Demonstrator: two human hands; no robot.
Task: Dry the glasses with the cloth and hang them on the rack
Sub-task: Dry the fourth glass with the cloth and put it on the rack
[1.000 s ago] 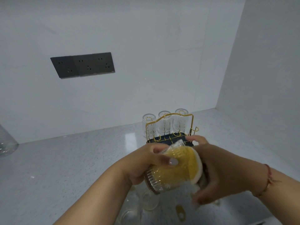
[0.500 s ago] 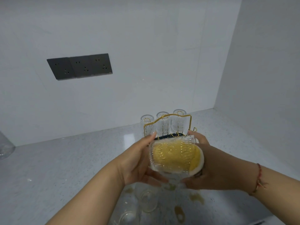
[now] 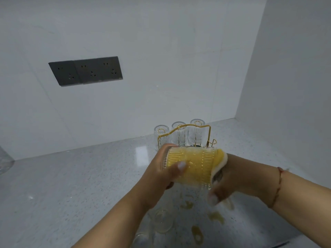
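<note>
A ribbed clear glass (image 3: 195, 167) lies on its side in front of me, its mouth to the right. My left hand (image 3: 157, 172) grips its base end, thumb across the front. A yellow cloth (image 3: 221, 158) is stuffed inside the glass and sticks out of the mouth. My right hand (image 3: 231, 181) holds that cloth at the mouth. Behind stands a gold wire rack (image 3: 188, 138) with three glasses (image 3: 179, 135) upside down on it. More glasses (image 3: 162, 221) stand on the counter under my left arm.
A speckled grey counter (image 3: 71, 185) meets white walls at the back and right. Dark wall sockets (image 3: 86, 70) sit high on the left. A clear bottle (image 3: 4, 163) shows at the far left edge. Yellowish patches lie on the counter below my right hand.
The glass has been turned and tipped to lie more level, and my left thumb has come back over its front. The cloth has gone deeper inside.
</note>
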